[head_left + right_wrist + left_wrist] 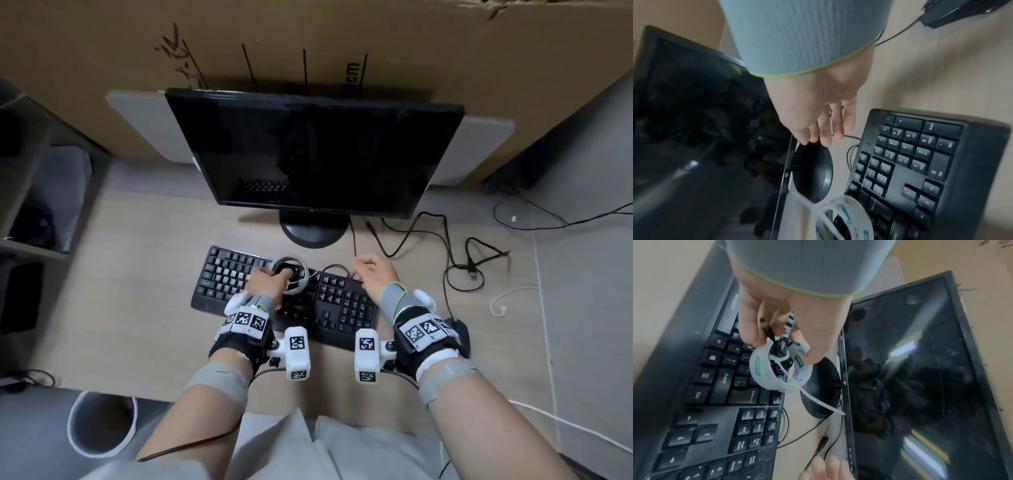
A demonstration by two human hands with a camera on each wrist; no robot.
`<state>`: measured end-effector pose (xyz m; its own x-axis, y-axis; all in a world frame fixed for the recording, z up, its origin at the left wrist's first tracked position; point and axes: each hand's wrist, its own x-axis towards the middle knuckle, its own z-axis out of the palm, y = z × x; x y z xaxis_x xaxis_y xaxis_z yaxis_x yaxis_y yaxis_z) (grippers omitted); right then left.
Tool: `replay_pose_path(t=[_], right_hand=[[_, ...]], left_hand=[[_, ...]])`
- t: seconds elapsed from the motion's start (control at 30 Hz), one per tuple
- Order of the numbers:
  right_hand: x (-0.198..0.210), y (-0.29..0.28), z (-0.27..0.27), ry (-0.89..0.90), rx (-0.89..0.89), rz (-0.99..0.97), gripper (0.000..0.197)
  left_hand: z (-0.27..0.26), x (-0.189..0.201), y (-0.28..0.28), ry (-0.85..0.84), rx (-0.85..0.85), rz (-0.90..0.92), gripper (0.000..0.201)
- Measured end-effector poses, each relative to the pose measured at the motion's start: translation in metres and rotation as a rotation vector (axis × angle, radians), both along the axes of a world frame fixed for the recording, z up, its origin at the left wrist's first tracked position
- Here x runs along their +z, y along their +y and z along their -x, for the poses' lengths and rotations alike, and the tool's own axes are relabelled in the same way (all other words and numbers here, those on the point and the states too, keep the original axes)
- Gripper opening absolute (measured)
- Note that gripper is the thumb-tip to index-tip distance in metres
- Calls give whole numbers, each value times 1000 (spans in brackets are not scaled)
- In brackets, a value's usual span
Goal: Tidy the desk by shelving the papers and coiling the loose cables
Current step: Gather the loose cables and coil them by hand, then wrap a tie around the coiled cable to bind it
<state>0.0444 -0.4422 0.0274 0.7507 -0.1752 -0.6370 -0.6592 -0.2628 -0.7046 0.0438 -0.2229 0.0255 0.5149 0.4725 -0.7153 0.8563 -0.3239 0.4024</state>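
The left hand (265, 282) is hovering over the middle of the keyboard (222, 274), fingers curled and gripping a tape roll (780, 367) together with a small black cable bundle (780, 348) sitting inside the roll's ring. A white zip tie (818, 400) is wrapping the bundle, its free tail sticking out toward the monitor (315, 154). In the left wrist view the thumb and fingers are pinching the roll's upper rim, with a black cable end caught between them.

The right hand (375, 274) is hanging over the far right corner of the keyboard, near the monitor stand (313, 233). Its fingers are bent downward and close together. A thin black cable (852, 137) is running out from under the fingertips (826, 139) toward the keyboard, but whether the fingers are actually pinching it, I cannot tell.

More loose black cable (445, 253) is lying in open loops on the desk (137, 274) to the right of the stand, ending in a plug (472, 270). A white cord (503, 301) is lying further right, near the desk's edge.

A cardboard sheet (308, 44) is standing behind the monitor. A grey bin (101, 425) is sitting on the floor at the near left.
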Motion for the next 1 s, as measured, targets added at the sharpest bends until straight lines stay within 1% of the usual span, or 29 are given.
replay_pose_path(t=[0.07, 0.1, 0.13, 0.17, 0.23, 0.27, 0.33, 0.37, 0.43, 0.47, 0.5, 0.53, 0.6, 0.67, 0.73, 0.8, 0.83, 0.87, 0.93, 1.0], right_hand=[[-3, -11, 2, 25, -18, 16, 6], [-3, -21, 3, 37, -23, 23, 5], [-3, -31, 5, 48, -17, 32, 4], [-2, -41, 7, 58, -13, 38, 6], [3, -63, 8, 56, 10, 70, 13], [4, -83, 11, 56, 3, 100, 11], [6, -114, 16, 90, -2, 160, 6], [4, -133, 21, 115, -4, 208, 11], [0, -171, 33, 186, 27, 368, 23], [-3, -192, 40, 219, 46, 448, 27], [-7, -214, 46, 267, 82, 506, 31], [-15, -234, 53, 314, 136, 536, 33], [-30, -262, 62, 385, 238, 502, 40], [-45, -273, 69, 404, 238, 445, 53], [-50, -271, 73, 400, 225, 500, 68], [-52, -268, 70, 393, 217, 543, 82], [-52, -267, 68, 390, 187, 538, 83], [-51, -267, 64, 390, 140, 534, 81], [-45, -269, 57, 391, 40, 534, 67], [-39, -271, 51, 409, -41, 461, 53]], left_hand=[[2, 9, -4, 118, -127, -185, 79], [2, 17, -11, 146, -159, -264, 80], [1, 23, -20, 139, -173, -317, 76], [-1, 30, -32, 88, -178, -352, 68], [-7, 39, -57, -71, -177, -397, 48], [-10, 42, -80, -168, -182, -390, 40], [-17, 48, -116, -334, -172, -306, 28], [-18, 50, -136, -370, -184, -269, 25], [-16, 46, -171, -410, -202, -221, 22], [-15, 41, -191, -442, -194, -168, 21], [-13, 34, -211, -454, -193, -79, 18], [-11, 24, -229, -438, -211, 25, 13], [-3, 6, -253, -364, -249, 217, 10], [3, -10, -266, -254, -225, 355, 6], [9, -19, -269, -155, -177, 404, 12], [12, -23, -269, -97, -136, 416, 12], [12, -24, -269, -85, -122, 417, 11], [12, -24, -269, -82, -104, 422, 11], [9, -19, -270, -94, -90, 446, 12], [5, -15, -275, -94, -102, 495, 13]])
